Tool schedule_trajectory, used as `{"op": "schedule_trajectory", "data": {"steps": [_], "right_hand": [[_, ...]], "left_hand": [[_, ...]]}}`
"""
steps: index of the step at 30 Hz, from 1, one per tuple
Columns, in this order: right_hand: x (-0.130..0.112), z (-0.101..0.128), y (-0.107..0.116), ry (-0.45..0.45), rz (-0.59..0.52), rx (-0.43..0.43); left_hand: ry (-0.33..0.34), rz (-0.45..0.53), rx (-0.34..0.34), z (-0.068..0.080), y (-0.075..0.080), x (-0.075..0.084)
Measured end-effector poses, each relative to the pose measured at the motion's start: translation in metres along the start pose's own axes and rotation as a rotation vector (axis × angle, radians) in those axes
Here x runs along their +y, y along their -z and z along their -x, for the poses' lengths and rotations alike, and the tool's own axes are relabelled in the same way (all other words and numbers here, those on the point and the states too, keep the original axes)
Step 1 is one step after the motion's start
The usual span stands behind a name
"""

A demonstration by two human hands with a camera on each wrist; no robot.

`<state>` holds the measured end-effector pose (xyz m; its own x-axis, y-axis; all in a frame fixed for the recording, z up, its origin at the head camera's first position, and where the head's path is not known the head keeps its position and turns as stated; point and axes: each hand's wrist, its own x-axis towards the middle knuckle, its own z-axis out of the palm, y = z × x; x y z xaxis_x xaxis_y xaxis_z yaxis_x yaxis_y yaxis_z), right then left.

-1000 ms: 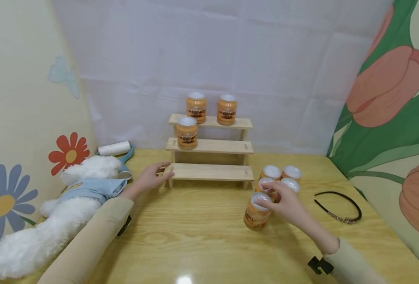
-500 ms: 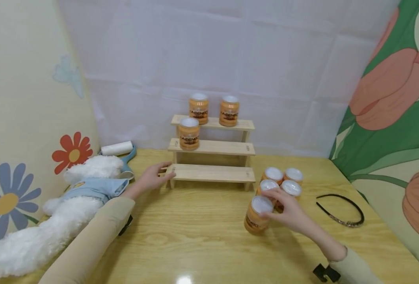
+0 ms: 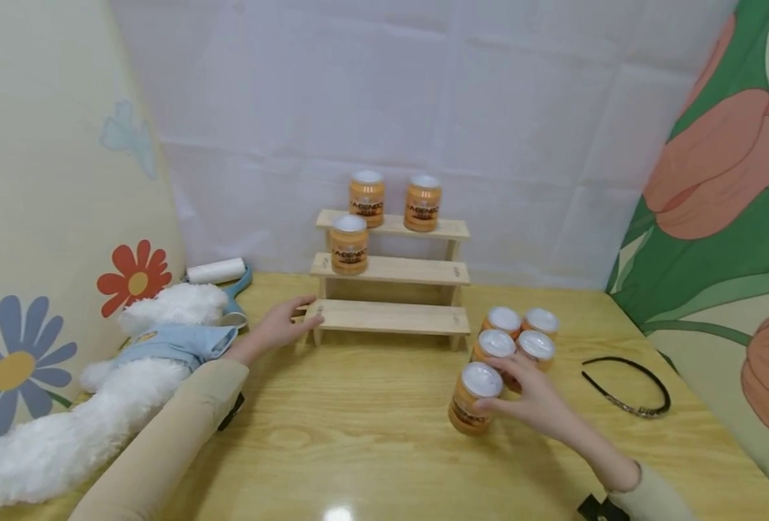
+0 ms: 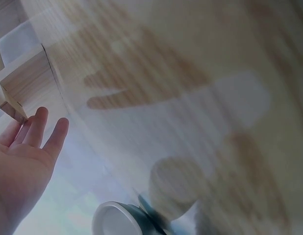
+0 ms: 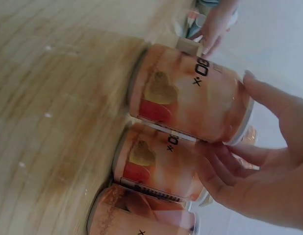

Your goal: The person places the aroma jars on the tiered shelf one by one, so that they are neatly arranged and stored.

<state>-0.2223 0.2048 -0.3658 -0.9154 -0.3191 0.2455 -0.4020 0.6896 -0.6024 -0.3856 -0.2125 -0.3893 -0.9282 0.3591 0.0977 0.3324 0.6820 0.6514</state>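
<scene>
From the head camera I see my right hand [image 3: 535, 396] in the lower right of the frame, fingers curled around the top of an orange jar [image 3: 474, 398] with a white lid, which stands on the wooden table [image 3: 358, 427] just in front of a cluster of four more jars [image 3: 517, 333]. My left hand [image 3: 281, 325] lies left of centre, fingers straight and close together, fingertips touching the left end of the lowest step of a three-tier wooden shelf [image 3: 391, 271]. Three jars stand on the upper tiers. A white plush toy [image 3: 117, 376] and a lint roller [image 3: 215, 272] sit at the left edge, a black headband [image 3: 628, 383] at the right.

From the left wrist camera I see the palm of my left hand [image 4: 19, 171] in the lower left, fingers extended and slightly spread beside the shelf's corner [image 4: 16, 105]; the rest is blurred.

From the right wrist camera I see my right hand [image 5: 259, 171] at the right, thumb and fingers pinching the lid end of the uppermost orange jar [image 5: 190, 105], which touches a neighbouring jar [image 5: 156, 169] below it in the frame.
</scene>
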Motion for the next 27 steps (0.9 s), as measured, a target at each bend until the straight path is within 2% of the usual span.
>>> {"op": "schedule_trajectory", "data": {"steps": [4, 11, 16, 21, 23, 27], "right_hand": [[-0.001, -0.001, 0.001, 0.026, -0.009, -0.008], [-0.011, -0.005, -0.006, -0.039, 0.0, 0.046], [-0.01, -0.006, -0.007, -0.008, 0.028, 0.06], [-0.011, -0.004, -0.012, -0.044, -0.048, 0.048], [-0.011, -0.003, -0.015, -0.07, -0.088, 0.057], [-0.012, 0.0, -0.02, -0.07, -0.112, 0.089]], "left_hand": [[-0.016, -0.001, 0.0, -0.001, 0.002, 0.0], [-0.008, 0.008, -0.006, -0.002, 0.006, 0.005], [-0.026, -0.009, 0.001, -0.002, 0.007, 0.006], [-0.034, -0.022, 0.006, -0.001, 0.006, 0.001], [-0.037, -0.025, 0.005, 0.0, 0.005, -0.001], [-0.041, -0.027, 0.004, 0.0, 0.002, -0.002]]}}
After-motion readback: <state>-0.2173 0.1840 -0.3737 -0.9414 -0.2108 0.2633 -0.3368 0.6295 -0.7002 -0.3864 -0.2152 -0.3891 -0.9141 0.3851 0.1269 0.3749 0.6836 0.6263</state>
